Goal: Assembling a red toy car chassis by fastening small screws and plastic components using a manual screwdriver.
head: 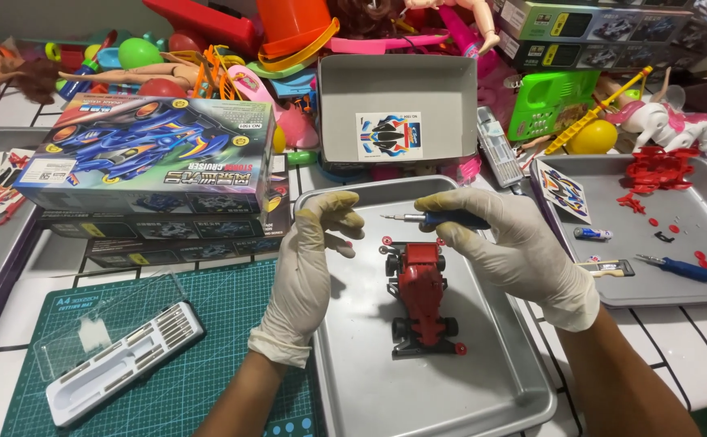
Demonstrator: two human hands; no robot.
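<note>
Your right hand (pixel 523 247), in a white latex glove, holds a small blue-handled screwdriver (pixel 438 218) level above the red plastic toy car chassis (pixel 422 299). Your gloved left hand (pixel 309 271) pinches near its metal tip. The chassis lies in a silver metal tray (pixel 499 380)

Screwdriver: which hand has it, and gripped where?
The right hand holds the blue-handled screwdriver by its handle, tip pointing toward the left hand, which holds nothing visible, above the red toy car.
</note>
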